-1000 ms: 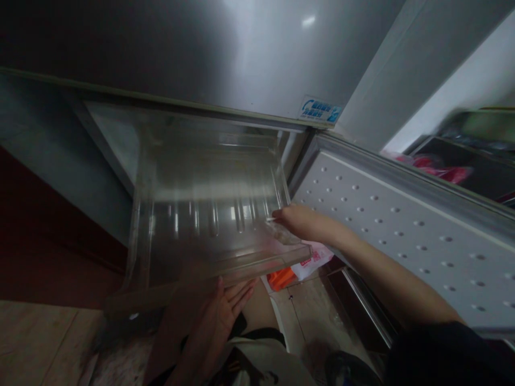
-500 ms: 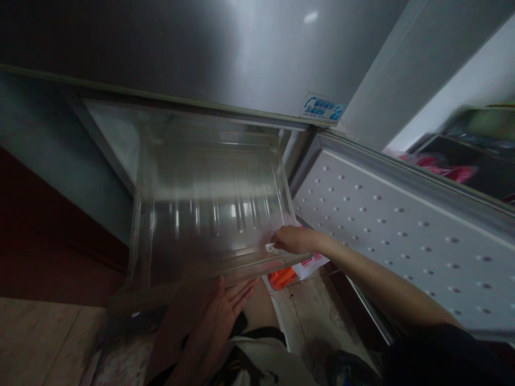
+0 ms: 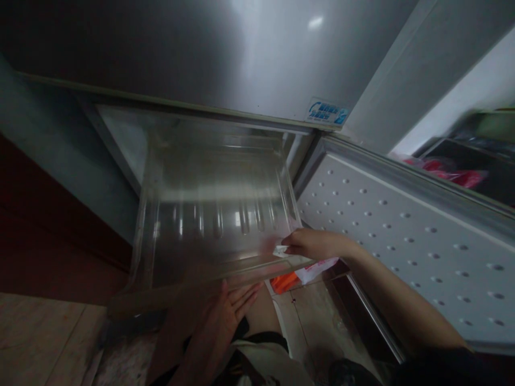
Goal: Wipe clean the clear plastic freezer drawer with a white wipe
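Observation:
A clear plastic fridge drawer is pulled out of the lower compartment and tilts toward me. My right hand reaches in over its front right corner. Its fingers are closed on a small white wad, paper or cloth, I cannot tell which, against the inside of the drawer's front. My left hand is below the front edge, fingers stretched out and palm turned up, close to or touching the drawer's underside.
The fridge's lower door, with a dimpled white inner face, stands swung out at the right. An orange and white plastic bag lies on the tiled floor below. A dark red panel borders the fridge at left.
My right hand has shifted slightly right along the drawer's front with the white wad. My left hand keeps its place under the edge. The whole view has shifted a little.

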